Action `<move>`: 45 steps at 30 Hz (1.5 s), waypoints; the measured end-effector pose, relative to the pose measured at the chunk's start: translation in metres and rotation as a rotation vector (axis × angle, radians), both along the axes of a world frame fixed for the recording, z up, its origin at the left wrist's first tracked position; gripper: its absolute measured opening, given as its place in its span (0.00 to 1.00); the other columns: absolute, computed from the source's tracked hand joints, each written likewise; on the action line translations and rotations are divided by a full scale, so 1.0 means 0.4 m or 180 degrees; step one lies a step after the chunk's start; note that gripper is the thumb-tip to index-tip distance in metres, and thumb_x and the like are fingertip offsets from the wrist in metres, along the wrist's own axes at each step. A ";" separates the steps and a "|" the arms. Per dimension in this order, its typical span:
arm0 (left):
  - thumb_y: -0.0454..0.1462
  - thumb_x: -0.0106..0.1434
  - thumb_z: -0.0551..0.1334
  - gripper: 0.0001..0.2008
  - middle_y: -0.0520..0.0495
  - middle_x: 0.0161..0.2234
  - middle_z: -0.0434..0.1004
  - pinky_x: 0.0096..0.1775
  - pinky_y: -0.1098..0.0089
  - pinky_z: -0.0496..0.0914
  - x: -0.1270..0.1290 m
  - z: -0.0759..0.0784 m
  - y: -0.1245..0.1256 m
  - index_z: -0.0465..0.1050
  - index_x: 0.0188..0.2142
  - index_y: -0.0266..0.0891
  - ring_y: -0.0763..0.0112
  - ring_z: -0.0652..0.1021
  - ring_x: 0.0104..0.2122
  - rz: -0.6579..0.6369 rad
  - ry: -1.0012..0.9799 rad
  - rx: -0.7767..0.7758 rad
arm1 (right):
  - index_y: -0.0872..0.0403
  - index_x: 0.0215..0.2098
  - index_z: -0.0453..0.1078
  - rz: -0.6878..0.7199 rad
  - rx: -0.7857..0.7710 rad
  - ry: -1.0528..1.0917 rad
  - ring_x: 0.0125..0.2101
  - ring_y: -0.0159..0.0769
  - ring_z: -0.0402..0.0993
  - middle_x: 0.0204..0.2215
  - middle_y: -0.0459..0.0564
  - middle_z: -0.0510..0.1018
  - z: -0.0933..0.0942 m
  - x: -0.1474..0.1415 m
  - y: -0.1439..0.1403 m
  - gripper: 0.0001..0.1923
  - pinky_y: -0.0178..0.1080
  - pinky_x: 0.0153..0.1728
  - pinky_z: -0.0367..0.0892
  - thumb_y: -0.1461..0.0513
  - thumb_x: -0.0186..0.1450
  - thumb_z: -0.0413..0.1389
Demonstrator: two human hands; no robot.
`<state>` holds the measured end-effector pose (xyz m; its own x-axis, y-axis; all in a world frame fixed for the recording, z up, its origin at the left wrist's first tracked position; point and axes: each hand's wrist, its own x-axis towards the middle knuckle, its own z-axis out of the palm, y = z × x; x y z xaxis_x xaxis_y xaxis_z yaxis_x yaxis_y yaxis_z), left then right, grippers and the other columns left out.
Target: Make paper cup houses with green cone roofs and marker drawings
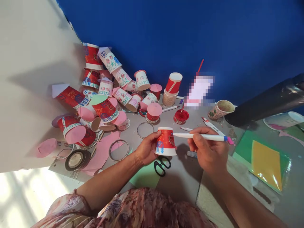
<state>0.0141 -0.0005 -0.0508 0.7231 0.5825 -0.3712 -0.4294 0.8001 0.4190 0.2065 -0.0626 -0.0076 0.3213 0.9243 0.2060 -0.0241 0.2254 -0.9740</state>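
Observation:
My left hand (147,148) is closed round a red and white paper cup (165,142), held upside down above the table. Blue strokes run along the lower left of the cup. Between the fingers and thumb of my right hand (209,150) is a white marker (201,136) with a blue end, its tip at the cup's right side. Under the cup lie black-handled scissors (162,166), the blades hidden, near a green paper sheet (146,174).
Decorated paper cups (106,109) pile up on the left, several with pink paper tops. Behind stand stacked cups (172,90) and a red paint pot (181,117). Tape rings (119,150), a black tape roll (77,160), a patterned cup (221,109) and a dark pipe (266,101) surround the workspace.

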 end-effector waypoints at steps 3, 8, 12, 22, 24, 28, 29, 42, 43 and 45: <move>0.44 0.64 0.66 0.21 0.37 0.40 0.85 0.43 0.55 0.78 0.000 -0.007 0.000 0.74 0.52 0.32 0.48 0.86 0.40 -0.0001 0.0072 0.0009 | 0.51 0.36 0.76 -0.0112 -0.0009 -0.0037 0.17 0.29 0.70 0.21 0.43 0.77 -0.028 -0.005 0.013 0.10 0.31 0.17 0.64 0.53 0.67 0.63; 0.45 0.67 0.64 0.21 0.32 0.40 0.85 0.45 0.55 0.77 -0.001 -0.014 0.001 0.74 0.50 0.29 0.48 0.85 0.40 -0.0088 0.0044 0.0082 | 0.52 0.36 0.76 -0.0146 0.0009 -0.0070 0.17 0.29 0.71 0.22 0.43 0.79 -0.028 0.005 0.021 0.10 0.31 0.18 0.64 0.53 0.67 0.63; 0.46 0.68 0.62 0.21 0.33 0.40 0.85 0.44 0.55 0.77 0.000 -0.012 0.001 0.74 0.50 0.30 0.49 0.86 0.40 -0.0156 -0.0056 0.0077 | 0.52 0.36 0.76 -0.0144 0.0027 -0.0201 0.17 0.28 0.71 0.22 0.44 0.79 -0.026 0.012 0.019 0.10 0.30 0.18 0.64 0.54 0.68 0.63; 0.45 0.66 0.64 0.22 0.35 0.41 0.85 0.47 0.54 0.76 0.000 -0.012 -0.003 0.74 0.52 0.29 0.49 0.85 0.41 -0.0061 0.0019 -0.0044 | 0.52 0.33 0.76 -0.0123 0.0198 -0.0550 0.18 0.29 0.71 0.20 0.43 0.76 -0.019 0.012 0.004 0.10 0.32 0.18 0.65 0.55 0.69 0.60; 0.44 0.66 0.64 0.22 0.35 0.42 0.85 0.46 0.54 0.76 0.001 -0.008 -0.004 0.73 0.54 0.31 0.49 0.85 0.41 -0.0040 0.0097 -0.0013 | 0.52 0.35 0.77 -0.0176 0.0223 -0.0691 0.18 0.29 0.71 0.21 0.43 0.76 -0.017 0.009 0.001 0.09 0.32 0.18 0.66 0.56 0.70 0.60; 0.45 0.65 0.64 0.21 0.35 0.41 0.84 0.44 0.55 0.76 0.004 0.001 -0.008 0.75 0.51 0.32 0.50 0.85 0.40 -0.0111 0.0240 0.0106 | 0.52 0.39 0.77 -0.0204 0.0316 -0.0796 0.19 0.30 0.72 0.24 0.44 0.79 -0.017 0.008 0.002 0.07 0.32 0.19 0.66 0.57 0.71 0.59; 0.46 0.65 0.65 0.21 0.35 0.40 0.84 0.43 0.56 0.76 0.005 0.003 -0.009 0.75 0.50 0.32 0.50 0.85 0.39 -0.0154 0.0255 0.0154 | 0.51 0.40 0.77 -0.0193 0.0372 -0.0766 0.19 0.29 0.72 0.25 0.44 0.80 -0.017 0.009 0.004 0.07 0.32 0.19 0.66 0.58 0.71 0.59; 0.46 0.56 0.74 0.24 0.41 0.36 0.83 0.39 0.67 0.71 0.001 0.027 -0.022 0.78 0.46 0.34 0.64 0.81 0.32 -0.0540 0.0297 0.0925 | 0.50 0.50 0.74 0.0931 -0.0173 -0.1763 0.36 0.38 0.80 0.43 0.50 0.85 0.017 0.037 0.030 0.15 0.39 0.38 0.73 0.53 0.68 0.60; 0.46 0.55 0.74 0.24 0.42 0.36 0.83 0.39 0.68 0.70 0.000 0.026 -0.021 0.78 0.46 0.34 0.65 0.81 0.32 -0.0580 0.0319 0.0942 | 0.50 0.52 0.74 0.1004 -0.0192 -0.1805 0.39 0.40 0.80 0.44 0.50 0.84 0.017 0.039 0.032 0.17 0.40 0.41 0.73 0.52 0.68 0.60; 0.45 0.54 0.75 0.25 0.43 0.36 0.82 0.39 0.68 0.70 0.000 0.023 -0.021 0.79 0.47 0.34 0.66 0.80 0.33 -0.0667 0.0363 0.0976 | 0.49 0.53 0.74 0.1215 -0.0236 -0.1906 0.43 0.43 0.80 0.46 0.51 0.84 0.016 0.043 0.035 0.19 0.41 0.44 0.72 0.50 0.68 0.60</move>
<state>0.0143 -0.0089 -0.0417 0.8023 0.5230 -0.2876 -0.2069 0.6956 0.6880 0.2235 -0.0484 -0.0014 -0.1761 0.9681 0.1780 0.4558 0.2405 -0.8570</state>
